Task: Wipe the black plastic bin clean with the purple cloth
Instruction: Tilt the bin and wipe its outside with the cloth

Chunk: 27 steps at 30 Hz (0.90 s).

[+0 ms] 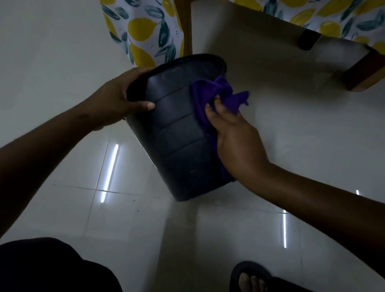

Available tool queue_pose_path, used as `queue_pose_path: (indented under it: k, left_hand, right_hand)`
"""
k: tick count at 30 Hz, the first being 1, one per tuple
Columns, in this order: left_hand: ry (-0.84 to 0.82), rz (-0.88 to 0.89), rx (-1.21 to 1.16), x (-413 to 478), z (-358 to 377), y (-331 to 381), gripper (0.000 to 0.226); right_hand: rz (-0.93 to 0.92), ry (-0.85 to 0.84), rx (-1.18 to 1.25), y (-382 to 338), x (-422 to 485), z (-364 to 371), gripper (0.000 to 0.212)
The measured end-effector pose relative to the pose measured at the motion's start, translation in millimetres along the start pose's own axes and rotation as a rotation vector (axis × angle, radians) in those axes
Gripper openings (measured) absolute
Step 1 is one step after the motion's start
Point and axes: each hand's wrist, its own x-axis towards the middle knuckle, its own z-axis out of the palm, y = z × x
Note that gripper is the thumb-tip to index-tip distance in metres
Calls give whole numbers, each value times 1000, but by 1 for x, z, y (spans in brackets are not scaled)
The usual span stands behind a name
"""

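While the left hand (122, 96) clamps the rim of the tilted black plastic ribbed bin (179, 129), held between both hands above the floor, the right hand (234, 131) pinches the crumpled purple cloth (213, 95) against its outer wall. Risk: hard strokes could twist the bin free of the one-handed rim grip.

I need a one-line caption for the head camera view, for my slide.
Left hand tilts the black bin while right hand presses the purple cloth against its side.

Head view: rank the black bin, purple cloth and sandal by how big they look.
1. black bin, clearly largest.
2. and 3. purple cloth and sandal: unsure, since the hand hides part of the cloth and the sandal lies nearer, cut off.
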Motion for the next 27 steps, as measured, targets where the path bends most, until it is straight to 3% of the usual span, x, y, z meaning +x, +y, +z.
queue_pose_path:
  k: [2,5,8,11,15,18,23,27]
  left_hand:
    - [-14,-13,21,6,0,5,59]
    - [-8,-83,-130,9,1,1,43]
    - [25,-89,-100,6,2,-1,40]
    - [61,-69,-83,6,7,3,38]
    - [82,-70,-89,7,9,2,37]
    - [59,-96,-96,6,3,-4,39]
    - [10,-98,-95,5,-1,-5,43]
    - [-48,-114,-117,2,-8,-10,56]
  right_hand:
    - [-52,1,-75,-8,2,4,60]
    - [-102,-3,-139,-13,16,4,63]
    - [-122,-7,-29,-2,37,1,61]
    - [-3,22,107,21,52,-13,55]
    - [82,56,101,23,28,-12,49]
    - [-50,87,38,3,-8,4,53]
    - [-242,-93,-251,-13,-31,10,72]
    - [-332,-69,-317,-30,-11,7,59]
